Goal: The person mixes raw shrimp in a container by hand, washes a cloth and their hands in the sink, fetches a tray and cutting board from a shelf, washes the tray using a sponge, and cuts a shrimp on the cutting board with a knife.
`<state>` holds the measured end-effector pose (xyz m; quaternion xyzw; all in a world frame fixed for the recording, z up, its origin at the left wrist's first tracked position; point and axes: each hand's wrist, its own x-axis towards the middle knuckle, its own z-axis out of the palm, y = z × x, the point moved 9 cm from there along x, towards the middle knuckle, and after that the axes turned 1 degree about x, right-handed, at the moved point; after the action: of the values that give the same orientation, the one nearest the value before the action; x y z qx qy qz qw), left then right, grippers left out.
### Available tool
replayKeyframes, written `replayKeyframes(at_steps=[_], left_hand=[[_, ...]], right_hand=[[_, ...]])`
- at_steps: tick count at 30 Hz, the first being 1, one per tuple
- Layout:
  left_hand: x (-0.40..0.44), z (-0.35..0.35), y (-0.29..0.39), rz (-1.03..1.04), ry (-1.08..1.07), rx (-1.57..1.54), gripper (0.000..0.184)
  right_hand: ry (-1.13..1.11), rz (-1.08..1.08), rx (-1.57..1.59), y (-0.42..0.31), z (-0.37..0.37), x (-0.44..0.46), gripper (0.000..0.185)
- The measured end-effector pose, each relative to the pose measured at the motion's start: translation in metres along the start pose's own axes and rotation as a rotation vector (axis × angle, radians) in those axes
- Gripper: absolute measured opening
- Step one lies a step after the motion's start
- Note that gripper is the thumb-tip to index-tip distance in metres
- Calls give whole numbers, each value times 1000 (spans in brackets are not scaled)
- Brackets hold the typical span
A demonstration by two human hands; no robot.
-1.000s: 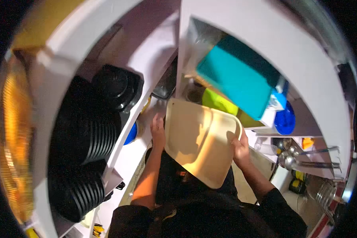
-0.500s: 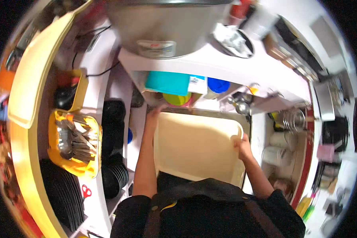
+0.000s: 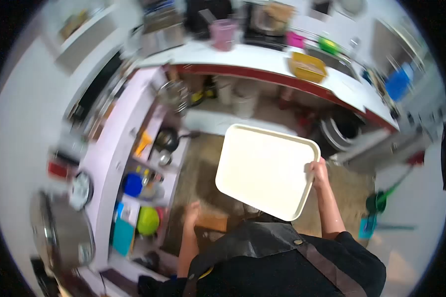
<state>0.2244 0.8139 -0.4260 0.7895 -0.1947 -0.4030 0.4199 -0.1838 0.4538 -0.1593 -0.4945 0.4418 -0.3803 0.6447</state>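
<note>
A cream rectangular tray (image 3: 267, 171) is held out in front of me above the floor, its flat face bare. My right hand (image 3: 320, 174) is closed on its right edge, thumb lying on top of the rim. My left hand (image 3: 192, 214) hangs lower left of the tray, apart from it. Motion blur smears its fingers, so their shape is unclear, and no object shows in it.
To the left, a shelf unit (image 3: 115, 163) holds a black pan (image 3: 167, 139), a blue-lidded container (image 3: 132, 184) and a lime-green round item (image 3: 147, 221). Ahead runs a white counter (image 3: 262, 60) with a yellow basket (image 3: 308, 67). A green bucket (image 3: 376, 203) stands right.
My view has turned right, from the shelves toward the counter. My left hand has come off the tray's left side, while my right hand keeps holding it.
</note>
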Motion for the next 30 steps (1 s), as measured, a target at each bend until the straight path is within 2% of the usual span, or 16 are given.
replayKeyframes(at_steps=[1,3,5,7,9,11,15,17,19,21,24,25,26,27,29,30], left_hand=[[-6,28,15,-251,-194,-154,33],[6,68,71,-296,-290,-127,32],[32,118,156,-177,-415,-39,24],[44,172,224,-100,-454,-69,21],[66,235,314,-33,-419,-242,23],[80,299,423,220,-544,-127,25],[51,406,622,509,-683,-120,31],[52,468,696,651,-823,-71,29],[76,530,760,826,-798,111,30],[108,598,808,669,-846,87,39],[180,700,871,797,-802,268,41],[221,739,890,840,-750,332,40],[291,798,896,824,-796,314,43],[300,818,900,757,-770,327,45],[345,874,895,477,-886,245,50],[349,888,896,404,-866,319,55]], right_hand=[[-70,-39,183,17,-60,11,36],[223,-112,404,-36,-114,-29,35],[493,-151,604,-58,-186,-42,37],[440,-200,723,-42,-264,-45,41],[460,-200,887,-71,-294,-45,44],[557,-244,889,-73,-338,-37,49],[658,-373,887,-90,-386,-3,52],[681,-403,901,-100,-403,20,52],[699,-447,911,-113,-419,43,50],[766,-462,873,-120,-444,69,47],[940,-450,724,-119,-486,97,41],[1005,-447,655,-128,-500,108,39],[986,-456,690,-137,-506,124,37],[972,-458,729,-139,-507,133,36],[984,-453,757,-151,-503,152,34],[1006,-444,744,-165,-497,159,34]])
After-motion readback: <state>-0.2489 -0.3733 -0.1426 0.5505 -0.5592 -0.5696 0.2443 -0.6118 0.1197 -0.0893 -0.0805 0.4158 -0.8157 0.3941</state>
